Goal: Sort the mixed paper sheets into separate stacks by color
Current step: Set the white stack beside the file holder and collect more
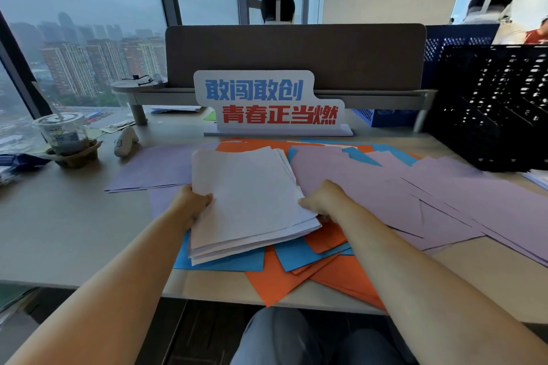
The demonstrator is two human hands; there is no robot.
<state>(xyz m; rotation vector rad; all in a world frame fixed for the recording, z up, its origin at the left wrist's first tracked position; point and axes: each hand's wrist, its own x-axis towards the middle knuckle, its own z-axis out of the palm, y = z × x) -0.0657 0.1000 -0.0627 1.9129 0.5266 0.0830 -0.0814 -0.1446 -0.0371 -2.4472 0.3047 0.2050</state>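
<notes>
The sorting looks partly done. A white stack (246,195) has been gathered and is held slightly tilted over the middle of the desk (74,231). A small purple pile (154,169) lies flat to its left, fairly squared. On the right, a loose purple spread (430,195) fans out towards the desk edge, not yet squared. The orange sheets (296,278) and blue sheets (225,261) are still interleaved under and in front of the white stack, some hanging over the near edge, so these two colours appear unsorted. More of both shows behind the stack. The left hand (194,206) grips the stack's left edge, its thumb on top and the other fingers hidden below the paper. The right hand (324,201) holds the right edge near the lower corner, with its fingers (304,203) curled at the rim and partly tucked under. The stack lies between the two hands, pinched at both sides. It probably still needs a clear spot of its own.
</notes>
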